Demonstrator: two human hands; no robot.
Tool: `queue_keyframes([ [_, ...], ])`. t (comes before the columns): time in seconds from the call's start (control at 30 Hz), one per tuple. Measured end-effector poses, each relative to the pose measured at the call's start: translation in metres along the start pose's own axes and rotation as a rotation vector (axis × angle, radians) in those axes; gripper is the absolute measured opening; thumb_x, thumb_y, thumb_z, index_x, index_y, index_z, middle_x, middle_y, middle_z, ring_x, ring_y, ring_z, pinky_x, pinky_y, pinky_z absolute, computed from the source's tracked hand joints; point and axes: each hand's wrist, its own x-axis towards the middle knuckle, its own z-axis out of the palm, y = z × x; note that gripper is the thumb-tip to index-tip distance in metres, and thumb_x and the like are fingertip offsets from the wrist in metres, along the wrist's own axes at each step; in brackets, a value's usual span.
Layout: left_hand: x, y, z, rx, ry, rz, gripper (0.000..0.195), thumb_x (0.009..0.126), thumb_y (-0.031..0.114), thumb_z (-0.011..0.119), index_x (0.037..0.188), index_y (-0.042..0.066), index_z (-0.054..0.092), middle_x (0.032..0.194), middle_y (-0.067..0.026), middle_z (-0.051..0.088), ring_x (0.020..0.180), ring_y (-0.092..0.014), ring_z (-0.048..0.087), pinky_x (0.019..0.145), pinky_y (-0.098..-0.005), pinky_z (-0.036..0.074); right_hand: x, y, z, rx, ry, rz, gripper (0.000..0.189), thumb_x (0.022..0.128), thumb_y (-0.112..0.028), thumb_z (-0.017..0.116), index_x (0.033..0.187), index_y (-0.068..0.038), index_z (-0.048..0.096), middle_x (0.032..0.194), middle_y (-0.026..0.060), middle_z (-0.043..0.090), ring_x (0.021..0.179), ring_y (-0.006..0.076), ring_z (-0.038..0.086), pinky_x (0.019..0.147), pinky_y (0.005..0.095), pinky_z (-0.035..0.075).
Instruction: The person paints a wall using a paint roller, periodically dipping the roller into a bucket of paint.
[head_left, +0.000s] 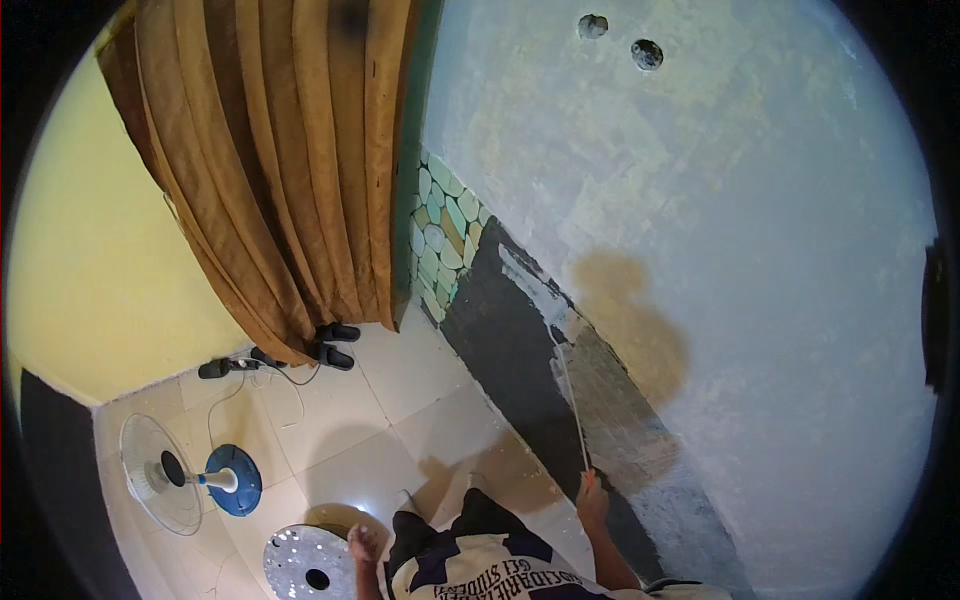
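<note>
My right hand (592, 495) is closed around the lower end of a long thin pale rod (571, 401). The rod slants up across the wall's lower band, and its far end lies near a whitish smeared patch (536, 281). Under it the band is partly dark (517, 360) and partly rough grey-brown (615, 405). My left hand (362, 544) is by the rim of a round silver-grey disc (292, 559) with a dark hole. Whether its fingers grip the rim is unclear.
A pedestal fan (234, 480) stands on the tiled floor (405, 375) at left. Black slippers (335, 357) and cables (292, 379) lie below a brown curtain (300, 150). Pebble-pattern tiles (442, 225) line the corner. The pale wall (750, 225) has two round holes (646, 55).
</note>
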Motion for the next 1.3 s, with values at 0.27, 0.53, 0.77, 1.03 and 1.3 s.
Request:
queue_keyframes([
  [0.27,-0.022,-0.033,0.038,0.125,0.076,-0.062,0.026,0.078,0.030,0.057,0.098,0.015,0.051,0.084,-0.0041,0.057,0.069,-0.022,0.056,0.057,-0.0345,0.044,0.109,-0.070,0.034,0.170,-0.030,-0.222,0.038,0.087,-0.033,0.044,0.100,0.000,0.055,0.082,0.0229,0.058,0.078,0.0408,0.055,0.065,0.0434,0.044],
  [0.53,-0.010,-0.001,0.074,0.276,-0.065,-0.025,0.023,0.080,0.030,0.054,0.095,0.014,0.049,0.091,-0.0051,0.057,0.067,-0.019,0.057,0.051,-0.0289,0.041,0.153,-0.058,0.062,0.071,0.007,-0.061,0.039,0.085,-0.039,0.045,0.083,-0.003,0.060,0.071,0.0212,0.058,0.071,0.0397,0.056,0.062,0.0457,0.044],
  [0.77,0.000,-0.044,0.000,0.124,0.037,-0.209,0.029,0.080,0.034,0.049,0.103,0.015,0.049,0.099,-0.0043,0.057,0.076,-0.022,0.056,0.055,-0.0365,0.040,-0.006,0.059,-0.017,-0.110,-0.066,0.145,0.034,0.083,-0.035,0.049,0.083,-0.002,0.056,0.066,0.0192,0.057,0.064,0.0384,0.056,0.057,0.0452,0.043],
  [1.03,0.002,-0.058,0.022,0.316,-0.015,-0.151,0.037,0.081,0.028,0.054,0.109,0.006,0.046,0.109,-0.0134,0.052,0.079,-0.028,0.058,0.057,-0.0358,0.046,0.100,-0.031,0.033,0.042,-0.062,0.031,0.039,0.084,-0.040,0.044,0.084,-0.003,0.057,0.073,0.0201,0.059,0.072,0.0378,0.057,0.064,0.0459,0.044],
  [1.3,-0.011,0.031,0.097,0.811,-0.247,-0.002,0.037,0.083,0.032,0.049,0.112,0.010,0.048,0.105,-0.0066,0.056,0.081,-0.020,0.056,0.064,-0.0334,0.044,0.158,-0.106,0.050,-0.086,-0.212,0.100,0.049,0.085,-0.048,0.036,0.085,-0.004,0.056,0.075,0.0213,0.059,0.074,0.0378,0.058,0.068,0.0446,0.046],
])
